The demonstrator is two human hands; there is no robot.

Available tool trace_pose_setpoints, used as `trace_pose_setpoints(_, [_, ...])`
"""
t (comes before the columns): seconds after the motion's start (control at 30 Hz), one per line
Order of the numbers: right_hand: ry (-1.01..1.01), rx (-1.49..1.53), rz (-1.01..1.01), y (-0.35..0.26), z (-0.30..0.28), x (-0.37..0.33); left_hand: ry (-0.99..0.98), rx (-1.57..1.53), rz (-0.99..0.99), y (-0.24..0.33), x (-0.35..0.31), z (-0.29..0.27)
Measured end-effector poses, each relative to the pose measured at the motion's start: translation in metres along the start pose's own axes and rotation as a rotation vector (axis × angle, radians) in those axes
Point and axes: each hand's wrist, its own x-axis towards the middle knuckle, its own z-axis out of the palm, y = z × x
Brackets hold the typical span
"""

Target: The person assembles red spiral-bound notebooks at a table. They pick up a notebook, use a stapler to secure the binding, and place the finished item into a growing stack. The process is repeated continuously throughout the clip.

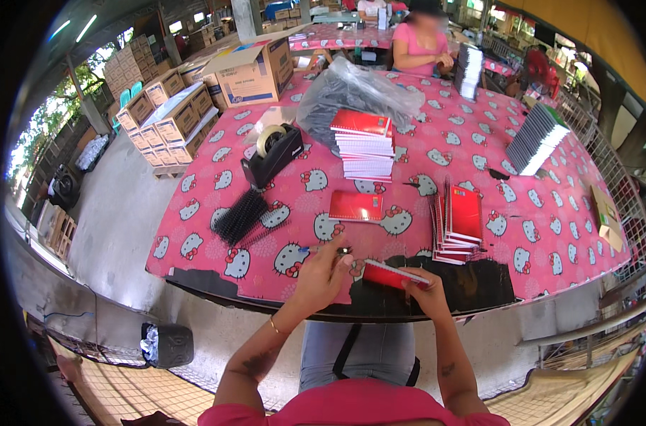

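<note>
My right hand [427,292] grips a small red spiral notebook [388,275] by its right end, tilted over the near table edge. To its left, my left hand [321,275] is closed around a small tool with a shiny metal end [345,250]; a blue bit shows at its other side, and the fingers hide most of it. Ahead of my hands another red notebook [356,206] lies flat. Behind that stands a tall stack of red notebooks [364,153]. A second pile of red notebooks [463,216] is to the right.
Black binding coils [241,216] and a black tape dispenser [272,157] sit on the left of the pink patterned table [451,156]. Beyond are a grey plastic bag [344,96] and cardboard boxes [248,78]. Black-covered notebooks [536,142] lean at right. A person [419,46] works across the table.
</note>
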Motion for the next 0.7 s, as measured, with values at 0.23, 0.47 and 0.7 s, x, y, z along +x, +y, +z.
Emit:
trace_pose_setpoints(0.23, [-0.007, 0.051, 0.021, 0.002, 0.000, 0.003, -0.037, -0.001, 0.159, -0.020, -0.001, 0.018])
trace_pose_setpoints(0.47, [-0.018, 0.081, 0.042, 0.005, -0.003, 0.003, 0.155, 0.051, 0.323, -0.021, 0.003, 0.023])
trace_pose_setpoints(0.7, [-0.033, -0.073, -0.032, -0.001, -0.006, -0.007, 0.011, 0.111, 0.367, -0.026, 0.008, 0.020])
